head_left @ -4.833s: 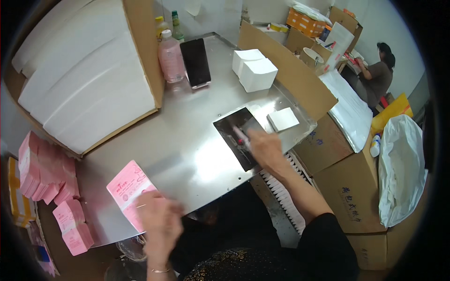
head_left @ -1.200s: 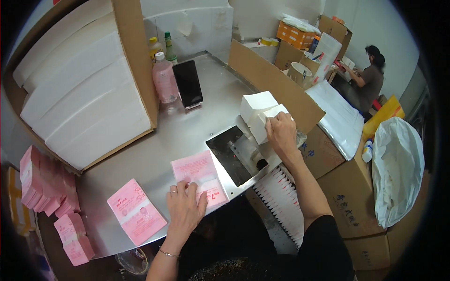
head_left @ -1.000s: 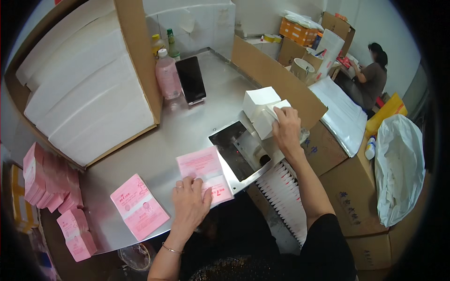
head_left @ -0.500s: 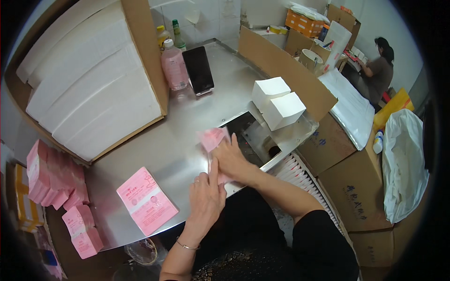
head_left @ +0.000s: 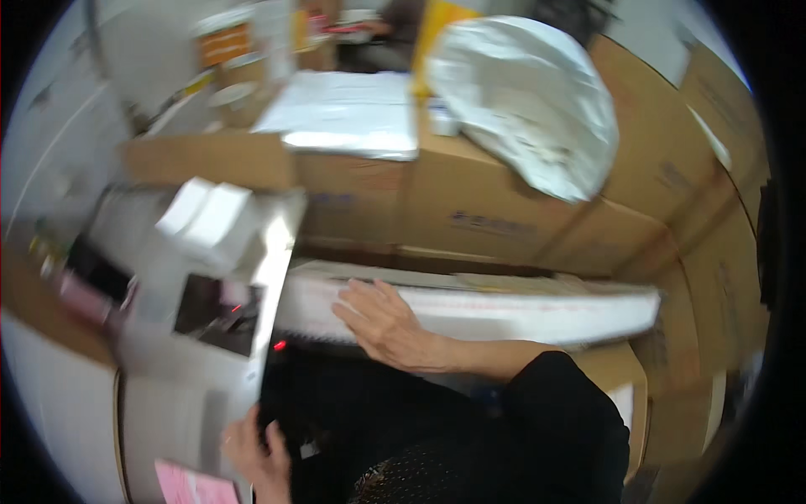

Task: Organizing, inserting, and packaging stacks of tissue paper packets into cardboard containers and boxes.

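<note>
White stacked sheets (head_left: 504, 307) fill a long open box across the middle of the frame, and the right hand (head_left: 388, 323) lies flat on their left end, fingers spread, its grip open and closed on nothing. Pink leaflets (head_left: 191, 485) sit at the lower left edge of the frame on the grey tabletop (head_left: 180, 395); the left hand (head_left: 256, 454) rests just beside them, fingers loosely curled, and whether its grip holds anything cannot be told. Left of the sheets lies a dark tray (head_left: 220, 315), with small white boxes (head_left: 208, 220) above it. Brown cardboard cartons (head_left: 504, 218) run behind the long box, and a big white plastic bag (head_left: 525, 101) sits on top of them at upper right. The whole view is blurred.
</note>
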### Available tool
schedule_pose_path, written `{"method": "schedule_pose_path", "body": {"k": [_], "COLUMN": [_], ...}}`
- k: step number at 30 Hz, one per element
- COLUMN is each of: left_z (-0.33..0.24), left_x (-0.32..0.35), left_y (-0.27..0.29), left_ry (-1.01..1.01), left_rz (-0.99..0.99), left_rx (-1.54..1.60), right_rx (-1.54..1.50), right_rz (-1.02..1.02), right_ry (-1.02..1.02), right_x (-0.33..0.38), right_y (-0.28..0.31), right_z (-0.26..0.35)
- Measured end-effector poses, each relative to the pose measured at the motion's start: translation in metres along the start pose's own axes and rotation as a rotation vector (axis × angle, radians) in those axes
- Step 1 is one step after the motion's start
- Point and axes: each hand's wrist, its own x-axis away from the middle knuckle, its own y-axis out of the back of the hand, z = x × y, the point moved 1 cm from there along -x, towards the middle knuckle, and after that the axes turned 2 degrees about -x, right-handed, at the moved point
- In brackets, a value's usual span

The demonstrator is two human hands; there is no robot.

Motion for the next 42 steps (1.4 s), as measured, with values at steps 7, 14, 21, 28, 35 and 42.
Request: {"method": "schedule_pose_path", "body": {"k": [7, 14, 21, 28, 35, 42], "left_z": [-0.008, 0.008, 0.006, -0.004, -0.066, -0.197], "left_x": [-0.013, -0.021, -0.018, -0.027, -0.049, -0.049], "left_y": [-0.006, -0.026, -0.022, -0.002, -0.053, -0.101], "left_ry": [0.107, -0.039, -0.005, 0.056, -0.140, -0.593], "left_rz": [0.070, -0.136, -0.258, 0.031, 0.337, 0.709], "left_rx": [0.107, -0.015, -0.082, -0.003, 0.411, 0.689], "right_rx": [0.404, 0.428, 0.372, 0.674, 0.394, 0.386], "right_rz": [-0.082, -0.277, -0.260, -0.638, -0.697, -0.475], "right_ry": [-0.826, -0.712, -0.681, -1.008, -1.307, -1.389], "right_x": [0.167, 0.188, 0.201, 0.277, 0.321, 0.314], "right_y": [0.062, 0.052, 0.061, 0.123, 0.105, 0.121], "right_z": [-0.055, -0.066, -0.069, -0.105, -0.089, -0.077]}}
